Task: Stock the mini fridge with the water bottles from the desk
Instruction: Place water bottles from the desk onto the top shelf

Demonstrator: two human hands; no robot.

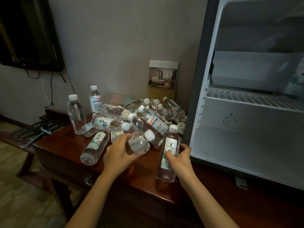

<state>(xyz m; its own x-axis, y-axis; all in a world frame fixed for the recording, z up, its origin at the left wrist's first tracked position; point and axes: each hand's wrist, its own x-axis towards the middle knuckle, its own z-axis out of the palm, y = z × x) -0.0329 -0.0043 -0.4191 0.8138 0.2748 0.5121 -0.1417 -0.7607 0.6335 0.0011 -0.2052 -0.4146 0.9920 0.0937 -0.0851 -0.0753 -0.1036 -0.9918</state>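
Bottles (171, 145) within left grip (118, 153), right grip (179, 160)

On the counter (62, 145), the heap of bottles (148, 119) lies just beyond the fingers (186, 148); two upright bottles (76, 114) stand farther left, the fridge (246, 137) just right.

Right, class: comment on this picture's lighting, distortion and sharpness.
Head view: dim overall, brightest inside the fridge; the television is near black; the wide-angle lens slants the fridge's frame; faint glints on the bottle pile; the fridge's upper right looks smeared.
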